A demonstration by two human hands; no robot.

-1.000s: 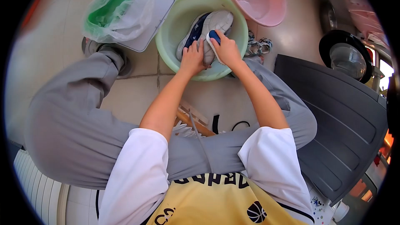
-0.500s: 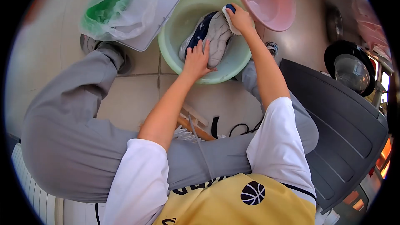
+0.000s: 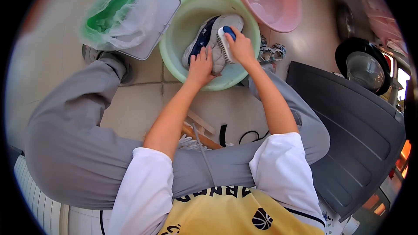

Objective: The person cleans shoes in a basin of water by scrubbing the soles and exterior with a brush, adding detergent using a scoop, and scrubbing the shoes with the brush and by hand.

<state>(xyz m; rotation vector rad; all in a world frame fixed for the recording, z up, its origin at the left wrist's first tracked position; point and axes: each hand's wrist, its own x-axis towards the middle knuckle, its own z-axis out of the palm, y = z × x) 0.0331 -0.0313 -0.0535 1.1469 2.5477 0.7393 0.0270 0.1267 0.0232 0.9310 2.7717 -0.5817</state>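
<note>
A grey and navy shoe [image 3: 203, 36] lies on its side, tilted, in the pale green basin [image 3: 166, 51]. At its near end my left hand [image 3: 201, 68] grips it, fingers spread over the grey and navy surface and thumb toward the basin's near wall. My right hand [image 3: 242, 49] is closed around a scrub brush [image 3: 223, 43] with a white body and blue handle part. The brush's bristles face left and touch the grey part of the shoe. My palm hides part of the brush's handle.
A pink basin [image 3: 292, 13] stands behind the green one at the right. To the left is a green bin [image 3: 98, 21] lined with a clear bag, beside a pale grey panel [image 3: 167, 8]. A dark grey plastic seat or lid [image 3: 344, 135] lies at my right, with sandals [image 3: 272, 52] near it.
My right hand has drawn the brush toward me and leftward along the shoe, from its far end to its middle. My left hand stays on the shoe. The whole view has shifted slightly.
</note>
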